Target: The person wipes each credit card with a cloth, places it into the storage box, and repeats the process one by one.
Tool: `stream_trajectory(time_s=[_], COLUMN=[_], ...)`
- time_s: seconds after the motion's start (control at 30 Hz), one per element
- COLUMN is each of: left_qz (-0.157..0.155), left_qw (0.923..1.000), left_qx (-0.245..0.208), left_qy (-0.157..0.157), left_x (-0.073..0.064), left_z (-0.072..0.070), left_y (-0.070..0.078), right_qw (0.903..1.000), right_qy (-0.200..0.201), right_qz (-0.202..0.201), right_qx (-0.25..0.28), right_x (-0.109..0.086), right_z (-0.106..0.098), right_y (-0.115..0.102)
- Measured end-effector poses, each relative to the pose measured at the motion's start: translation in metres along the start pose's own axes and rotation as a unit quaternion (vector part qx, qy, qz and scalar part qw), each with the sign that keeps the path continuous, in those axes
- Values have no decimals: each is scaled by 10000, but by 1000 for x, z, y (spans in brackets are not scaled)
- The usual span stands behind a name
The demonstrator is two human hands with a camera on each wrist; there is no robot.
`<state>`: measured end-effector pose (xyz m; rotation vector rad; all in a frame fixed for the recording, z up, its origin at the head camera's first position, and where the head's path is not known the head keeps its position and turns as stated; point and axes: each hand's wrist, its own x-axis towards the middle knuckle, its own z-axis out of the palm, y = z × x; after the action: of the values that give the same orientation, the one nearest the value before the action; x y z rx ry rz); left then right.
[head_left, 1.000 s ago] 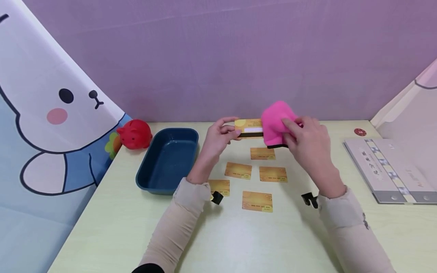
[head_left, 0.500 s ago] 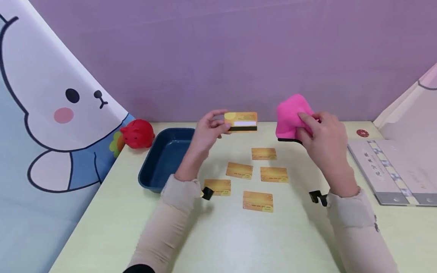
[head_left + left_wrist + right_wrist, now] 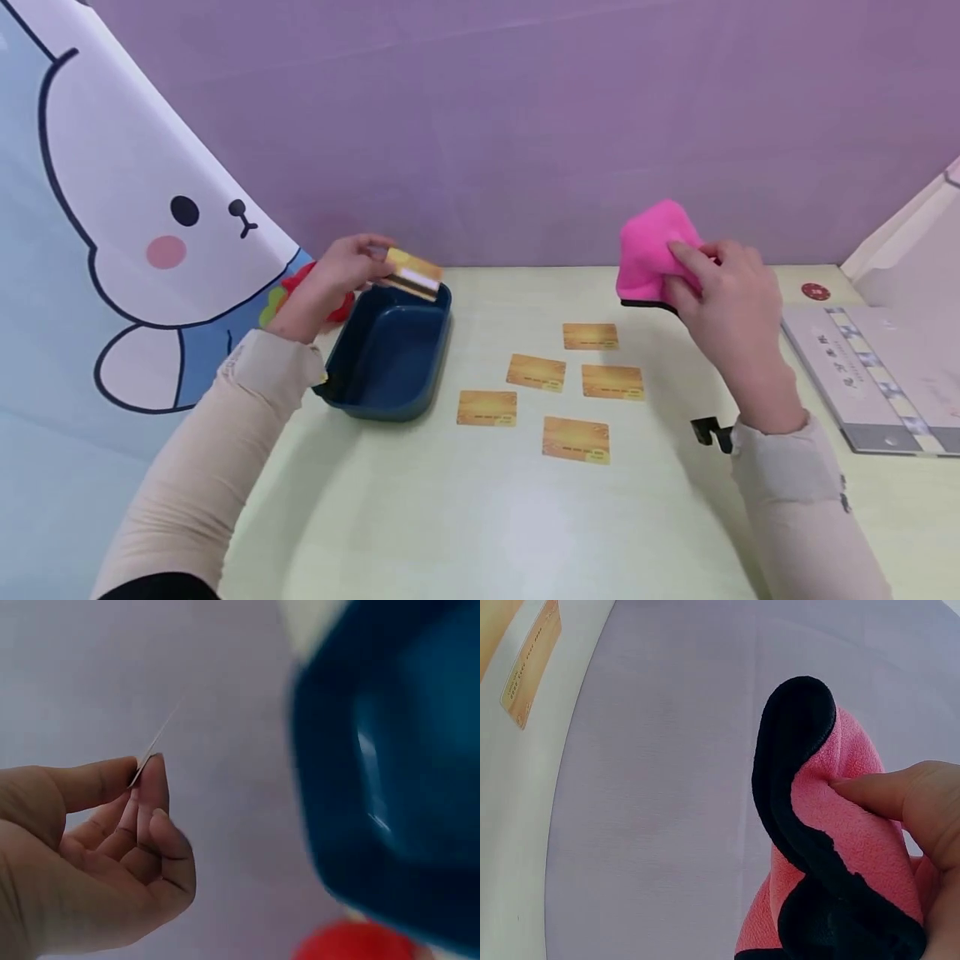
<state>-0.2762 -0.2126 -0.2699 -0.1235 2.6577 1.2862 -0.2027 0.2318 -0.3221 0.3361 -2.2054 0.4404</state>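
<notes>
My left hand (image 3: 348,265) pinches a gold bank card (image 3: 415,273) between thumb and fingers, with its back and dark magnetic stripe facing me. It is over the far side of the dark blue basin (image 3: 442,358). In the left wrist view the card (image 3: 159,737) shows edge-on, apart from the basin wall. My right hand (image 3: 731,304) grips a pink plush cloth (image 3: 652,250) with black edging, raised above the back of the table. The cloth (image 3: 855,817) is bunched and folded in the right wrist view, its black border curling toward the camera.
Several gold cards (image 3: 576,440) lie face up on the table (image 3: 480,517) between the arms. A red piggy bank (image 3: 341,308) is partly hidden behind the left hand. At right are a grey-white folder (image 3: 862,367) and a red chip (image 3: 816,292). A purple curtain (image 3: 540,125) hangs behind.
The card was against the pink cloth; the hands have since drawn apart. My left hand has carried the card left to the basin, while my right hand has shifted slightly right with the cloth.
</notes>
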Motion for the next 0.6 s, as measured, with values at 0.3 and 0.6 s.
stream_trajectory(time_s=[0.3,0.6], left_qz=[-493,-946], left_qw=[9951,9881], left_qx=[601,751], left_qy=[-604,-950], left_x=[30,36], left_z=[9,17], left_y=[-37,-44], right_qw=[10000,9999], right_qy=[92,65], right_qz=[28,73], right_qx=[-6,53], right_x=[0,-1], right_z=[-2,-1], right_y=[0,-6])
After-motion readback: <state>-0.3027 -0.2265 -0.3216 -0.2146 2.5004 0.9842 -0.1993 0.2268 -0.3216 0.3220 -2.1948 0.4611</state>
